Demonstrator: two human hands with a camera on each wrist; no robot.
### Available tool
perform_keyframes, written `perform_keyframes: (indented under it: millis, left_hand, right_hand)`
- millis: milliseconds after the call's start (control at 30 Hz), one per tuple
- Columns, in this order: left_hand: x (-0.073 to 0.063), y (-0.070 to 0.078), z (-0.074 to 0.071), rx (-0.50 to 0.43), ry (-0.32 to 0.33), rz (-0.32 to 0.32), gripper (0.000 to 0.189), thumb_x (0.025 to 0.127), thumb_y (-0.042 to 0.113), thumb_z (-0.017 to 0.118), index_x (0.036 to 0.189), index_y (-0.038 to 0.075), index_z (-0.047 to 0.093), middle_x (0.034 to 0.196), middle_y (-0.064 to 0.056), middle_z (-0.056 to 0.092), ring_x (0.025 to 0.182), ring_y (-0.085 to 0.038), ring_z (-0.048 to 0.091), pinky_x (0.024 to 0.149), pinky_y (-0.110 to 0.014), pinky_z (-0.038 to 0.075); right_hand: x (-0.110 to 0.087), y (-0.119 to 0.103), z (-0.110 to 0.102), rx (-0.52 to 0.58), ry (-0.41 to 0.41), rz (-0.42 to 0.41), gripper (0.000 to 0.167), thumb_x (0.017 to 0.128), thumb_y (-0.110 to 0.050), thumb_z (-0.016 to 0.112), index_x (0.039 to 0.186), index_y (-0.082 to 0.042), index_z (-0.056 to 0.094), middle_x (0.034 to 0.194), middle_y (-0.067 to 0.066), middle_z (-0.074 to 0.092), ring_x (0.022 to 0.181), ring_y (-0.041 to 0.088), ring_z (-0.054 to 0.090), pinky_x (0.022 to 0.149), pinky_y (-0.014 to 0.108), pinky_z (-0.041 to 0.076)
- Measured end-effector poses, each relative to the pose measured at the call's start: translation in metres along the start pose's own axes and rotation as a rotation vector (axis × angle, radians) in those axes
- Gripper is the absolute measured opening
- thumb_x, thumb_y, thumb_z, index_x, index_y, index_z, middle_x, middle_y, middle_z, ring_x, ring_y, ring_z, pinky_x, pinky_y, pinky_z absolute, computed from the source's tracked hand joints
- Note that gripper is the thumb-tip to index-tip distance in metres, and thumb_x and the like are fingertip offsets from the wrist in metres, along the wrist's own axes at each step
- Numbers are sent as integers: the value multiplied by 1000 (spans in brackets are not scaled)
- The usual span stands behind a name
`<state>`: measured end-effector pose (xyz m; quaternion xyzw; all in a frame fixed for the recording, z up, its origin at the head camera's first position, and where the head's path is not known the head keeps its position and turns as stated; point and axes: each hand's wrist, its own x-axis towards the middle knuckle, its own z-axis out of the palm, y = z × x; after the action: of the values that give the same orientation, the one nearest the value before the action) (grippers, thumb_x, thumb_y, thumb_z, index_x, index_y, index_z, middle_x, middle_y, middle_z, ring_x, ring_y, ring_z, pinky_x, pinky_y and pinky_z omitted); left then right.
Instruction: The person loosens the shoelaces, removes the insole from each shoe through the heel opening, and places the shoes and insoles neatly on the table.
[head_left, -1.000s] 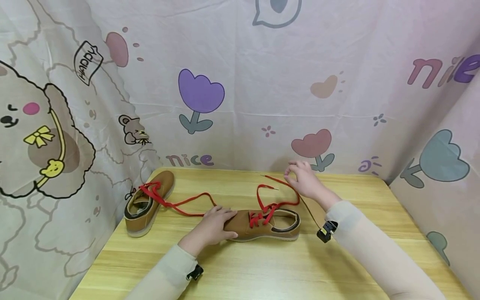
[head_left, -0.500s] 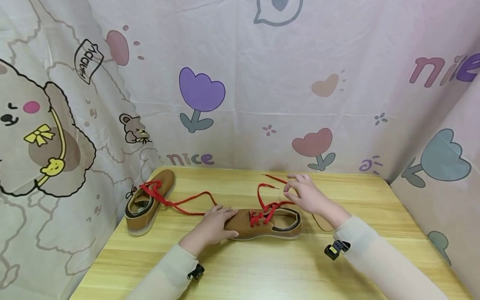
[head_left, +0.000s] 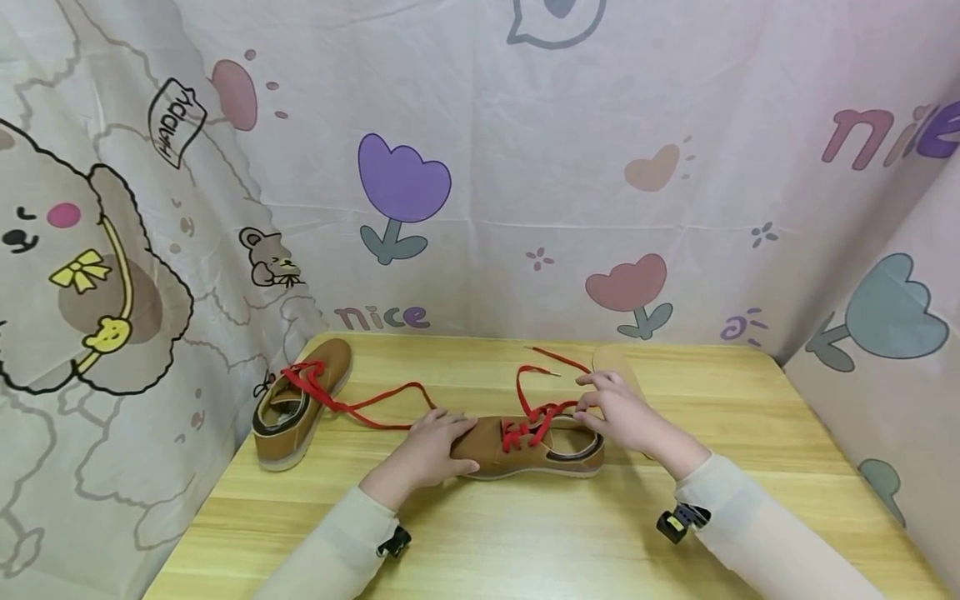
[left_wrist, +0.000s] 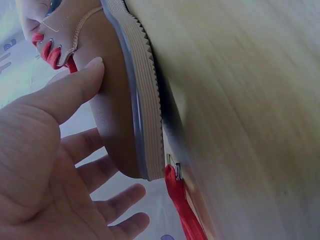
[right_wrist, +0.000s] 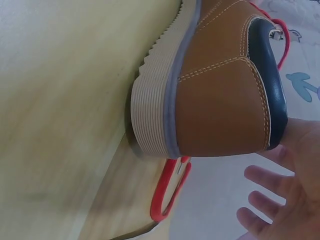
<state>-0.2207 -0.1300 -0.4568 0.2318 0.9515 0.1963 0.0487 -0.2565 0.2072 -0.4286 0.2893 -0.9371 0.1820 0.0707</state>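
Note:
A brown shoe [head_left: 480,448] with red laces [head_left: 517,437] lies sideways across the table, toe to the left. My left hand [head_left: 429,450] holds its toe, the thumb on the near side and fingers at the far side; two fingers hang free in the left wrist view. At the heel is my right hand [head_left: 618,414], its thumb by the dark collar [right_wrist: 267,85] and the other fingers loosely bent. What that thumb does behind the collar is hidden. Behind this hand lies a flat tan insole-shaped piece [head_left: 617,360], partly covered.
A second brown shoe [head_left: 288,450] stands at the left edge of the wooden table [head_left: 480,550], its red lace [head_left: 382,400] trailing toward the first shoe. Loose lace ends [head_left: 551,357] lie behind the near shoe. A printed curtain [head_left: 495,167] encloses the back and sides.
My right hand has come down and nearer, from above the loose laces to the shoe's heel, uncovering the far end of the tan piece. The left hand stays on the toe.

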Motion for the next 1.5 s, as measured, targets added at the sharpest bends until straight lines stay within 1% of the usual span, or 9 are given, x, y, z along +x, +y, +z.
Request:
perform_keyframes:
  millis: [267,400,600,800,933,1067,1267,1367,1500]
  left_hand:
    - [5,-3,4,20,-20,10,69,92,44,70,150,14,48,151,-11,48,142,-44,33,114,-63,24]
    - [12,-6,3,45,-21,19,68,94,44,67,152,14,46,153,-10,45,142,-45,32,115,-63,22]
    - [25,-10,0,83,-16,5,66,96,43,65,152,16,45,155,-8,43,143,-44,31,115,-63,21]
    - [32,-12,-2,114,-8,-6,65,95,43,66,152,19,47,155,-7,43,143,-43,30,115,-63,21]
    - [27,-8,-1,167,14,-22,66,96,47,63,152,17,46,155,-10,43,143,-44,31,116,-61,21]
    - [14,3,-2,199,22,-55,68,99,50,55,154,12,41,156,-15,40,144,-45,29,116,-61,21]
    - [-3,20,2,247,11,-140,65,104,46,49,154,6,39,155,-19,40,146,-45,24,117,-61,20]
    - [-5,23,5,252,5,-172,63,105,45,46,154,5,39,154,-20,41,146,-45,24,116,-61,21]
    - [3,20,8,253,4,-170,62,107,45,40,155,6,36,156,-18,39,146,-46,25,116,-61,22]
  right_hand:
    - [-6,-1,0,-4,-12,21,8,90,-20,77,82,-22,74,134,17,58,129,42,43,105,60,38]
    - [-9,-3,-2,-2,-12,22,8,90,-19,77,82,-21,74,133,18,58,128,43,44,105,60,38]
    - [-13,-8,-6,-17,-24,32,10,90,-20,76,80,-21,72,134,18,58,128,43,44,105,61,37]
    - [-13,-12,-8,-23,-18,43,11,89,-20,77,79,-20,72,135,20,57,127,44,44,104,62,38]
    - [-10,-13,-8,-32,13,36,8,89,-20,77,82,-19,73,137,20,56,127,44,45,104,61,39]
    - [-4,-15,-8,-35,28,21,6,90,-22,77,87,-17,75,139,21,55,128,43,45,104,60,40]
    - [2,-16,-4,-46,-29,7,7,90,-22,77,88,-16,77,138,20,55,127,42,45,103,57,42]
    - [3,-17,-2,-48,-44,-5,5,89,-19,77,85,-16,76,136,20,56,126,41,46,102,55,44]
    - [1,-20,-1,-45,-37,-3,9,88,-17,78,80,-17,74,134,19,57,125,41,46,101,55,44]
